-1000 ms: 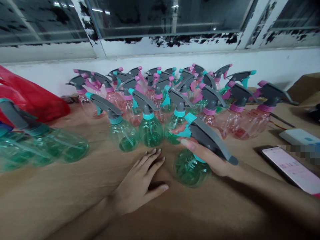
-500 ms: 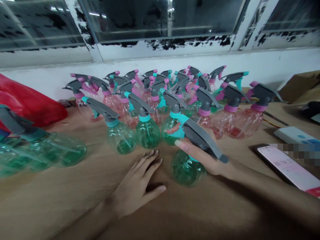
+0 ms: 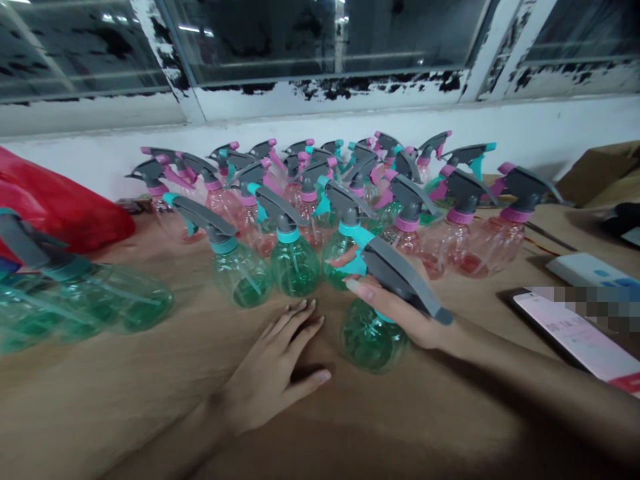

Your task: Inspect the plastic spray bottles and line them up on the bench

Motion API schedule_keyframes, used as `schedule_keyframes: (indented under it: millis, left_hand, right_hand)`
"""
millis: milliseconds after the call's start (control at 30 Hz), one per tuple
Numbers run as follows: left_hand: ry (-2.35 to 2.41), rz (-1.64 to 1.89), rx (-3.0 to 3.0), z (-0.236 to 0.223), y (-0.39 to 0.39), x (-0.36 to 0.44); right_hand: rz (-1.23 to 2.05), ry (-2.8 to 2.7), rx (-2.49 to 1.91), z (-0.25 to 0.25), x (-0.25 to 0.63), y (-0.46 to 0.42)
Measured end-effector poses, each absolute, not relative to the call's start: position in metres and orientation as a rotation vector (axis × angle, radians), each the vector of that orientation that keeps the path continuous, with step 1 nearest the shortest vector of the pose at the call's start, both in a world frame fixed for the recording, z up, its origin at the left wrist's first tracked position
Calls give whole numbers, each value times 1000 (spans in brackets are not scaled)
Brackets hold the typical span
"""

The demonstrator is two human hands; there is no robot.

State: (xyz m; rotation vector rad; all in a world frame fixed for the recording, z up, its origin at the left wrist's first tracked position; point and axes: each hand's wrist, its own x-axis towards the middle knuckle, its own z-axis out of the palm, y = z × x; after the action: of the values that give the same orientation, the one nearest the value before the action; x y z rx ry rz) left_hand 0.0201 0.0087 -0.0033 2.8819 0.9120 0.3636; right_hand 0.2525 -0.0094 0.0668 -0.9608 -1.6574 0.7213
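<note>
My right hand [image 3: 395,300] grips the green spray bottle [image 3: 370,337] snugly at the neck, under its grey trigger. My left hand [image 3: 267,380] rests open and relaxed on the table [image 3: 100,400], just beside it.

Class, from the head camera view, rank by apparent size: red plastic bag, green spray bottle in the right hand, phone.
1. Red plastic bag
2. Green spray bottle and phone, tied: they look alike; the frame cuts the phone.
</note>
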Motion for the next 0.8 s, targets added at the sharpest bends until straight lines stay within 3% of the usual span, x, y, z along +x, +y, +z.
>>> schedule_keyframes:
  millis: [367, 800]
  left_hand:
    - [944, 434, 2731, -1, 3, 22]
    - [1486, 880, 2461, 15, -36, -70]
  right_hand:
    - [741, -1691, -911, 70, 239, -14]
    - [480, -1916, -539, 75, 88, 23]
